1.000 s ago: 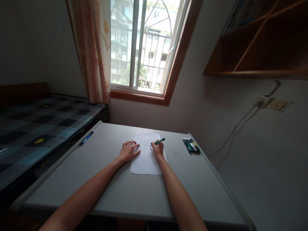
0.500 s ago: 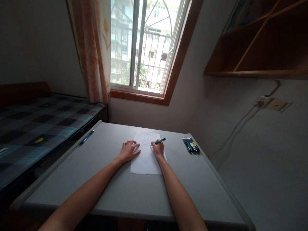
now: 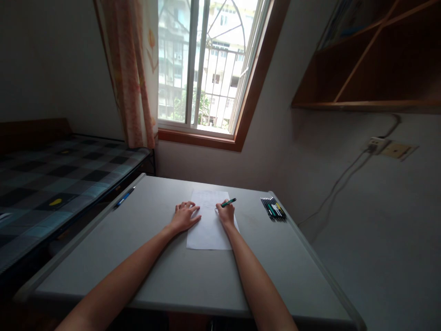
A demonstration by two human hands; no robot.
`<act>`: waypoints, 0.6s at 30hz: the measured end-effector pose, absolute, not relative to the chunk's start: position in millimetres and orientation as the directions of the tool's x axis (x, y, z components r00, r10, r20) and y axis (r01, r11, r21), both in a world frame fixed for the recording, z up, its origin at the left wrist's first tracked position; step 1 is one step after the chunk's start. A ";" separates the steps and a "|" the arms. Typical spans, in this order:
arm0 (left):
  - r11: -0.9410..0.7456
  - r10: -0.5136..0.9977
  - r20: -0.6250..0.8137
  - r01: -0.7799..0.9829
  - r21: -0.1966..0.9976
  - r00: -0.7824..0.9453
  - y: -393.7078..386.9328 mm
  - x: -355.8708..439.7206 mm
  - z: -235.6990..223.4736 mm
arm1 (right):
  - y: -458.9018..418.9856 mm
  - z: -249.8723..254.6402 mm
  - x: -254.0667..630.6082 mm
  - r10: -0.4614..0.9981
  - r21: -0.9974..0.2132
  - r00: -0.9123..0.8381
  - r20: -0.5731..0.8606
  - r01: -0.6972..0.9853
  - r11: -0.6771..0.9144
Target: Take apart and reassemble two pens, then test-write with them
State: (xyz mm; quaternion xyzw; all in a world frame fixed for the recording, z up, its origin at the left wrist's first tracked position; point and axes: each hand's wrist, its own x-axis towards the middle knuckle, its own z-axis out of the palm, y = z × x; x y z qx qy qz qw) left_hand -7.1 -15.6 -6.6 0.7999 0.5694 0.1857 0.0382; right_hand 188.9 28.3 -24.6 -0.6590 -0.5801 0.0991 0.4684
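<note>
A white sheet of paper lies on the grey table, faint writing near its top. My left hand rests flat on the sheet's left edge, fingers stretched out. My right hand is closed round a green pen, whose tip touches the paper on the right side.
A bundle of several pens lies near the table's right edge. A blue pen sits on the left rim. A bed with a checked cover stands left; a window, a wooden shelf and a wall socket are around.
</note>
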 end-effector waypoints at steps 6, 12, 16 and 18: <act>-0.356 0.921 0.263 0.896 0.267 0.288 -14.9 -7.0 -7.8 | 27.7 -24.8 188.8 0.858 -0.729 0.295 0.421 0.673 0.126; -0.338 0.929 0.248 0.900 0.275 0.273 -15.6 -6.3 -7.2 | 30.0 -27.0 188.6 0.843 -0.710 0.309 0.440 0.695 0.115; -0.336 0.927 0.263 0.902 0.273 0.266 -16.2 -5.7 -6.9 | 30.7 -27.5 189.9 0.847 -0.753 0.336 0.411 0.649 0.108; -0.335 0.926 0.271 0.902 0.274 0.261 -16.1 -5.6 -7.3 | 31.2 -27.8 191.1 0.844 -0.780 0.370 0.388 0.620 0.087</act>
